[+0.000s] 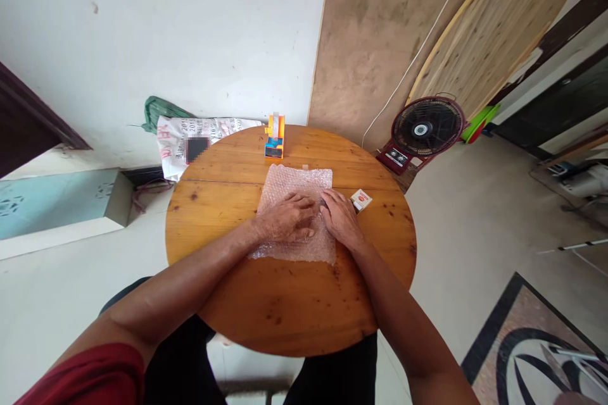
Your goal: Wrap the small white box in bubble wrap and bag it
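Lying flat and relaxed, the left hand [287, 218] sits on bubble wrap [297, 181] mid-bench [285, 310]. Right hand [341, 215] curls at its right side, can't tell if gripping. Nearby box [361, 200]: red logo, text unreadable. White sack [175, 145]: printed digits, characters.

The bubble wrap [293, 184], clear with a pinkish tint and dotted all over with small raised bubbles, lies spread flat near the middle of the wooden desk [285, 316], roughly rectangular, its edges slightly uneven, its near left corner flaring outward and its centre partly hidden.
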### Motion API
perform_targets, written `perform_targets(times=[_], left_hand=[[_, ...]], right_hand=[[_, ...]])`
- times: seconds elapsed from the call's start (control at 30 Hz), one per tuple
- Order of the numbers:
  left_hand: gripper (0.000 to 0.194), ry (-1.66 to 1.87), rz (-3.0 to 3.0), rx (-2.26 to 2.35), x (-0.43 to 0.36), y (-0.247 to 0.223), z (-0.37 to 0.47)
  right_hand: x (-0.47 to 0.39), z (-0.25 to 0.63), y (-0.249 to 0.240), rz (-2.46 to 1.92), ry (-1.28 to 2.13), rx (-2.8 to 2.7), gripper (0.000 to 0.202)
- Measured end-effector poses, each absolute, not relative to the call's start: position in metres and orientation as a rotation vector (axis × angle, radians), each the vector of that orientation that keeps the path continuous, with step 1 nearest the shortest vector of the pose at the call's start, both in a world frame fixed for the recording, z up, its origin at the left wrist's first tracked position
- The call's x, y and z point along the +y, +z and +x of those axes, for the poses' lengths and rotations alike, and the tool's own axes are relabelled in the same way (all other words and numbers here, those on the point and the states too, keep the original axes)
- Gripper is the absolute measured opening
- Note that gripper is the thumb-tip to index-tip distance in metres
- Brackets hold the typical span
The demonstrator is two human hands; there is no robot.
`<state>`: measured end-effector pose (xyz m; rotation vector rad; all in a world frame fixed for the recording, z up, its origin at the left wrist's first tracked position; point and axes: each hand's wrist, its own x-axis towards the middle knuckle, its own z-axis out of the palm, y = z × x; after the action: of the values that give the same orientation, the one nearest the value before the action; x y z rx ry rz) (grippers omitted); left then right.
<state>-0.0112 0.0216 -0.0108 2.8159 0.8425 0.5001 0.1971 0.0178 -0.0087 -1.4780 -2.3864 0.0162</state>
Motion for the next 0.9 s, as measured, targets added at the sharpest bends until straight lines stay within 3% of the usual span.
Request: perform_targets(times=[0.37, 0.67, 0.9], left_hand=[[0.064, 0.459, 2.767, 0.834, 0.024, -0.011, -0.016], [0.079, 0.420, 2.770, 0.843, 0.024, -0.011, -0.016], [0.078, 0.401, 2.750, 0.854, 0.024, -0.009, -0.019]], right_hand=[[0.018, 0.206, 0.001, -1.457, -0.167, -2.084, 0.031], [0.025, 0.233, 0.012, -1.894, -0.104, -1.940, 0.061], [0.027, 0.245, 0.014, -2.083, 0.004, -1.991, 0.062]])
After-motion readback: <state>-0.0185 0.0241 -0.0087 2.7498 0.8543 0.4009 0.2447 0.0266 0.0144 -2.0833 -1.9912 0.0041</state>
